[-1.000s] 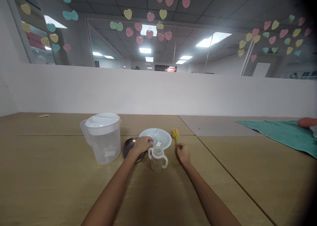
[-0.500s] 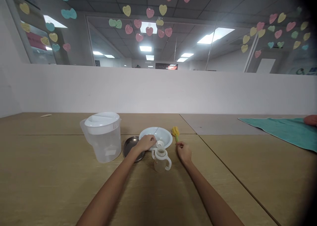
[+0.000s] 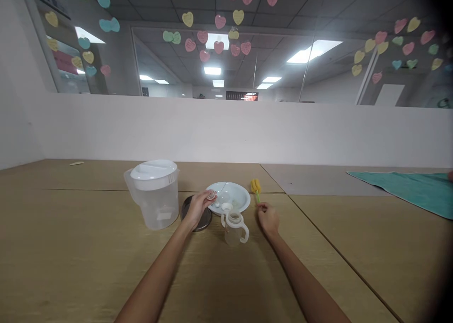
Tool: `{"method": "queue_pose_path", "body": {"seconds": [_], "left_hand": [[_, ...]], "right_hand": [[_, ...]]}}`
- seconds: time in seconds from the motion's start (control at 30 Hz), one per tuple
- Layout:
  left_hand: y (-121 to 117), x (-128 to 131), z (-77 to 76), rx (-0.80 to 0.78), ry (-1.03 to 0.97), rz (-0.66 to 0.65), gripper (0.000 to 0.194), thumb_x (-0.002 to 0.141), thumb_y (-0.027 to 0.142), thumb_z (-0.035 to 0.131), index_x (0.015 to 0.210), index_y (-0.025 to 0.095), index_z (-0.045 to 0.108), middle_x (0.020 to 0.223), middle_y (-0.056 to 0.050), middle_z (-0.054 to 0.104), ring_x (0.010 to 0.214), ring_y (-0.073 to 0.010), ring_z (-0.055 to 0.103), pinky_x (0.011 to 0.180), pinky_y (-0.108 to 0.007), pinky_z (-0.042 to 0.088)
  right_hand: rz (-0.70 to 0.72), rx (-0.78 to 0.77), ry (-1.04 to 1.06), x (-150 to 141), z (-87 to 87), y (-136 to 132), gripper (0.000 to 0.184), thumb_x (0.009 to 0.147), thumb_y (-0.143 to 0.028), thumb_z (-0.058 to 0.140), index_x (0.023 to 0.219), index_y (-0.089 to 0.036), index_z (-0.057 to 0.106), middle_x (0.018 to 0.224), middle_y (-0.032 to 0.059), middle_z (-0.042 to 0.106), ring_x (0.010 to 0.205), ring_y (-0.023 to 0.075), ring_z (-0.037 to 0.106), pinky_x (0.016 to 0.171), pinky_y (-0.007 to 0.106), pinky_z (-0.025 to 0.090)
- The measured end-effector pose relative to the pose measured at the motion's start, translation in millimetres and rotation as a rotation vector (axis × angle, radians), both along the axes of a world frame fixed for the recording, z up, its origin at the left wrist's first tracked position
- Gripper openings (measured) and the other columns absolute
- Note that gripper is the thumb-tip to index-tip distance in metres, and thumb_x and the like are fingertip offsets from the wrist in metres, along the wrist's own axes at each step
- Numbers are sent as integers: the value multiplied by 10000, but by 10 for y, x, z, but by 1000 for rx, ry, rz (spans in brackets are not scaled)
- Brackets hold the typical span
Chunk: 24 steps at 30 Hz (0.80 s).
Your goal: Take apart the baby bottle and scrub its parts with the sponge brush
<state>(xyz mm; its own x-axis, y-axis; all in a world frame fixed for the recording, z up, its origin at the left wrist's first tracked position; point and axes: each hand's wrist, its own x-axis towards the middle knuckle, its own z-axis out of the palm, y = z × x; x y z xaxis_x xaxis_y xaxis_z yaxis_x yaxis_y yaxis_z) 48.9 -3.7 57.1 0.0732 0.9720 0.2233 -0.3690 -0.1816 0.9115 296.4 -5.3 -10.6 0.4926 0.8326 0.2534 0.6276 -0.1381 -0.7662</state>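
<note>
My left hand [image 3: 198,208] is closed on a small round translucent piece [image 3: 211,194], perhaps a bottle nipple, above the left rim of a white bowl [image 3: 242,194]. Inside the bowl lie several small clear and white parts, too small to name. In my right hand [image 3: 268,217] is the green handle of a yellow sponge brush [image 3: 255,186], its head pointing away from me. Between my hands a clear two-handled baby bottle [image 3: 233,233] stands upright with its mouth uncovered. A dark metal dish [image 3: 204,223] sits partly hidden under my left hand.
A translucent lidded pitcher [image 3: 159,205] stands left of the metal dish. A teal cloth [image 3: 406,186] lies at the far right. A small flat pale piece [image 3: 76,163] rests near the back left edge, by the white wall [image 3: 226,129].
My left hand has lifted slightly from the bowl and turned, bringing the small round piece into view. My right hand still holds the brush. The camera view has shifted a little.
</note>
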Motion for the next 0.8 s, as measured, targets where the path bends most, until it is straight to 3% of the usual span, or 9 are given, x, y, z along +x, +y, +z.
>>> {"method": "queue_pose_path", "body": {"seconds": [0.13,0.27,0.4,0.53,0.67,0.8], "left_hand": [[-54,-43,-86,20,-14,-60,349,500,210,723,832,104,710,933,-101,705,910,-222,633,923,-348,443],[-60,-25,-222,59,99,89,359,496,233,765,838,134,718,856,-71,718,827,-207,643,848,-339,472],[-57,32,-310,119,124,180,375,526,349,775,818,122,716,758,-64,706,677,-158,623,705,-289,495],[-77,63,-323,132,130,238,421,565,424,747,832,101,704,686,-46,672,515,-89,541,530,-222,445],[-87,52,-328,118,191,245,497,602,468,718,907,77,680,621,-30,642,437,-74,497,459,-212,413],[-70,60,-376,114,189,195,491,638,501,680,915,97,636,855,-83,671,429,-71,527,438,-225,445]], "right_hand": [[4,27,32,39,-44,21,322,747,-255,418,937,-197,672,863,59,676,715,189,600,587,248,366],[-32,116,105,92,-139,86,369,707,-227,391,956,-161,655,803,67,655,678,186,572,591,251,363],[-119,398,133,86,-95,66,462,780,-270,336,1174,-116,523,873,80,617,721,183,563,644,267,390],[-152,660,-66,43,108,-59,471,877,-321,301,1283,-116,424,1030,121,567,917,210,540,763,311,405],[17,777,-315,-33,249,-194,399,902,-281,300,1204,-147,524,1021,131,559,935,199,544,789,312,433],[262,713,-304,-227,224,-300,378,917,-277,282,1191,-168,519,1016,102,579,877,166,570,763,286,461]]}}
